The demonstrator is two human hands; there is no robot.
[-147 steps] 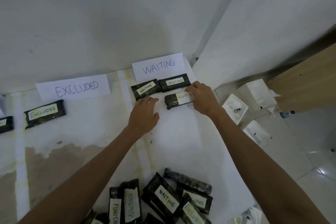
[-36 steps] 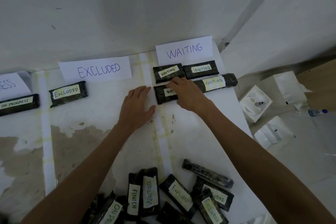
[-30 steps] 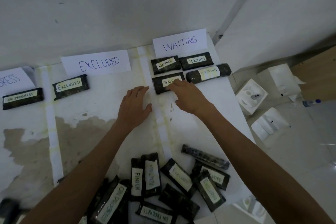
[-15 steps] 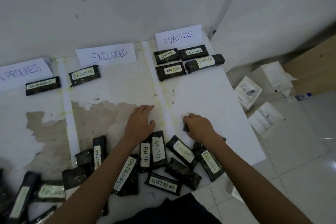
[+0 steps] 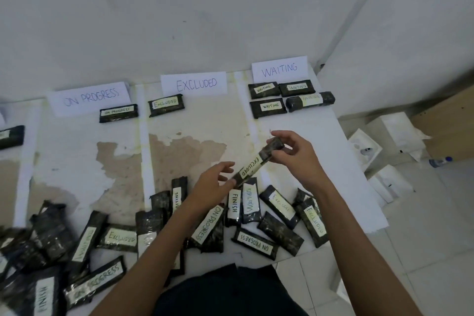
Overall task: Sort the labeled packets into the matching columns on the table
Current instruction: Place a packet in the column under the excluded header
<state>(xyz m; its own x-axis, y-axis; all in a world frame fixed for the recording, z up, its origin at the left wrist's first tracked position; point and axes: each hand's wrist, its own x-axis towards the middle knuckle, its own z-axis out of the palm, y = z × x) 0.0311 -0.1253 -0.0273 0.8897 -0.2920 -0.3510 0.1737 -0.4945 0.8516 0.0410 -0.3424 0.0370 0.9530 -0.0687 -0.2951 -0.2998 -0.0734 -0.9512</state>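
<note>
Both hands on one packet (image 5: 256,165), label reads EXCLUDED, lifted off the table (image 5: 320,123) and tilted, far end up and to the right. Right hand (image 5: 295,155) pinches the far end between thumb and curled fingers. Left hand (image 5: 213,183) pinches the near end between thumb and fingertips. The packet spans the gap between the two hands, above the far edge of the unsorted pile (image 5: 209,223). The pile spreads below and left of the hands, partly under the forearms: mixed labels FINISH, WAITING, EXCLUDED, ON PROGRESS, some face down, several overlapping. Beyond the hands, at the wall, are three paper signs: WAITING sign (image 5: 279,68) ahead of the right hand, EXCLUDED sign (image 5: 194,83) ahead of the left hand, ON PROGRESS sign (image 5: 89,97) further left. Four WAITING packets (image 5: 268,107) lie in two rows just under their sign, between it and the right hand. One sorted EXCLUDED packet (image 5: 166,108) lies under its sign, and one ON PROGRESS packet (image 5: 118,113) is just left of it. White boxes (image 5: 364,147) sit on the floor right of the right hand, off the table.
</note>
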